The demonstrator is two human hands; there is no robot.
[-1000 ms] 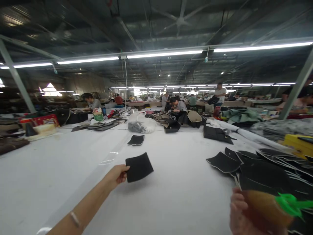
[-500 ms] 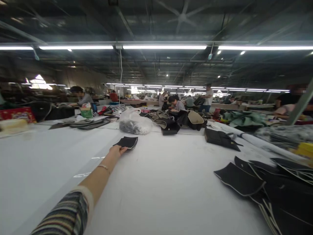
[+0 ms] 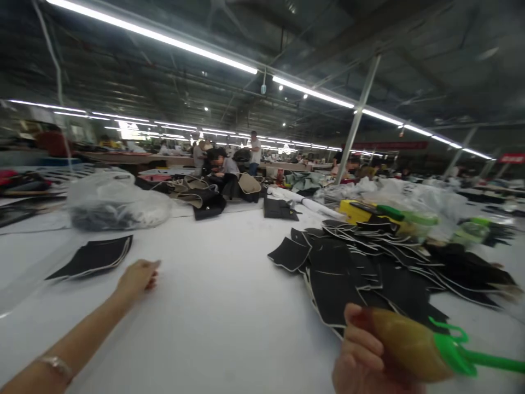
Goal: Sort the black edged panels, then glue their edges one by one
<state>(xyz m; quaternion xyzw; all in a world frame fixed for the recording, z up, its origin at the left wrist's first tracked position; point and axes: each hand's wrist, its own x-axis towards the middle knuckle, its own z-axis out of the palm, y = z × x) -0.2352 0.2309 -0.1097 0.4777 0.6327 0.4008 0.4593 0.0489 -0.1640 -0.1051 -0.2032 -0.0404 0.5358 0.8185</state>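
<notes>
My left hand is over the white table, its fingers curled together with nothing showing in them. Just left of it lies a small stack of black pieces with pale edges. At the lower right my right hand is wrapped round a bottle of amber-brown content with a green cap and a long green nozzle pointing right. Behind this bottle spreads a large pile of black pale-edged pieces.
A clear plastic bag stands at the back left. Black and tan pieces, a flat black item and a yellow box line the back. People work at tables beyond.
The view has swung right. My left hand has let go of the small black stack and sits to its right. My right hand has come into view holding the bottle.
</notes>
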